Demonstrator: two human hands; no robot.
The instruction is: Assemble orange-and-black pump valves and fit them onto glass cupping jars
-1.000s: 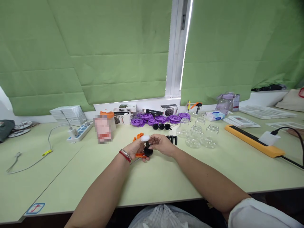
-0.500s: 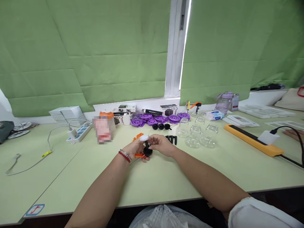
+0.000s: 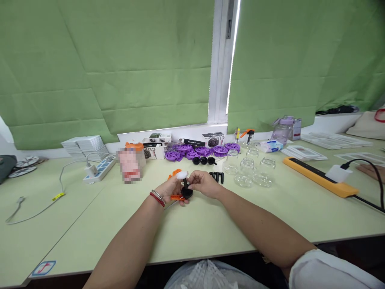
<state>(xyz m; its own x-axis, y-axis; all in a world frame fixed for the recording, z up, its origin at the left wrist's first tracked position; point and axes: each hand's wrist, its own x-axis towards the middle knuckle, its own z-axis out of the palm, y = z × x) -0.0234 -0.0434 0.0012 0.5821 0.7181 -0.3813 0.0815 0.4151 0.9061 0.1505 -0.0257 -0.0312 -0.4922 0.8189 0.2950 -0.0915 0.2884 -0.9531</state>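
Note:
A small black part with a round base, an upright black stem and a white tip is held above the table. My left hand is wrapped around it, and an orange piece sticks out beneath the fingers. My right hand pinches at the stem from the right; its fingertips partly hide the contact. Just behind my left hand another orange piece shows. Several short black tubes lie right behind my right hand.
Purple wheel-like discs, round black parts and cup-holder boxes stand behind. Clear glass jars sit right of centre, near an orange power strip. A white power strip with cables lies left. Someone's hand rests far right.
The view has shifted very slightly. Both hands keep almost the same position and hold on the black part.

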